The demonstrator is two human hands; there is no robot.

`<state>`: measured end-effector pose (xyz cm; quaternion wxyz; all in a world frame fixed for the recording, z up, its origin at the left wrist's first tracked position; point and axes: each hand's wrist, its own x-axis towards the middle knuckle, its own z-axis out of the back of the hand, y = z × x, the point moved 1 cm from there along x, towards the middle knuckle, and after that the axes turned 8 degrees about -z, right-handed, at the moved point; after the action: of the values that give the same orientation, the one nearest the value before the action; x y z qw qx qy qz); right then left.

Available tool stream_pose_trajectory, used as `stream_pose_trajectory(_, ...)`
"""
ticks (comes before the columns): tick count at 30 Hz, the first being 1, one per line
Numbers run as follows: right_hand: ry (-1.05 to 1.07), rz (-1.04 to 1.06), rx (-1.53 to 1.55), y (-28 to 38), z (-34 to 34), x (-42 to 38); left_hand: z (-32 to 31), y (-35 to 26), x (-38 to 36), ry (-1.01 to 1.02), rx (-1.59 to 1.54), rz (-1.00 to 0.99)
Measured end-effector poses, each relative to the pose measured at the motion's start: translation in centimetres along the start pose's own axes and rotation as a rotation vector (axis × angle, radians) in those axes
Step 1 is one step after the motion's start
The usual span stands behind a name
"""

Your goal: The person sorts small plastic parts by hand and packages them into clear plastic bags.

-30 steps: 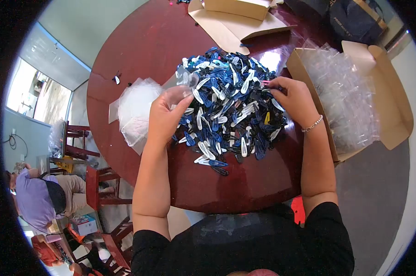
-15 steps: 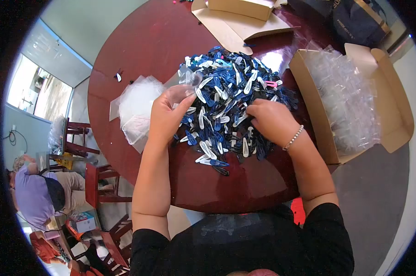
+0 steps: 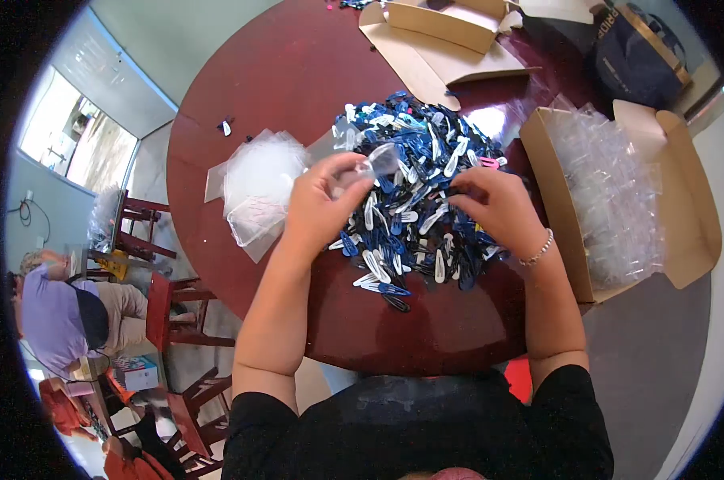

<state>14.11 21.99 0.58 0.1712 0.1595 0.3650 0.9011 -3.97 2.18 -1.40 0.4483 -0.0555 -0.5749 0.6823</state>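
Hair snap clips (image 3: 410, 216) in blue, white and black lie in a wide heap on the table, below both hands. At the heap's left side, my left hand (image 3: 324, 200) pinches a small clear plastic bag (image 3: 384, 158) between thumb and fingers. My right hand (image 3: 498, 202) hovers over the right part of the heap, its thumb and curled forefinger a little apart near some clips. No clip can be made out between them. Left of my left hand lies a stack of clear plastic bags (image 3: 262, 180).
A cardboard box (image 3: 562, 204) full of clear plastic packets stands at the right table edge. Another open cardboard box (image 3: 442, 28) sits at the back of the round table (image 3: 242, 80). A dark bag (image 3: 638, 56) is at the far right. A person (image 3: 54, 312) sits at the left.
My right thumb and forefinger have parted from their closed pose on the heap. My left hand, still holding the bag, has turned slightly. The whole view has shifted a little.
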Motion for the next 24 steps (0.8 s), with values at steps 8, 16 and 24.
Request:
stream_pose_trajectory(8,-0.208,0.279,0.222,5.6,-0.2,-0.7,-1.1,-0.9,-0.5,0.113,0.162,-0.224)
stream_pose_trajectory(16,-0.186,0.439,-0.032,6.8,-0.9,0.2,-1.1,-1.0,-0.5,0.163,0.230,-0.309)
stream_pose_trajectory(24,-0.252,0.188,0.111,4.7,0.8,0.3,-0.7,0.7,-0.6,0.118,-0.057,-0.022)
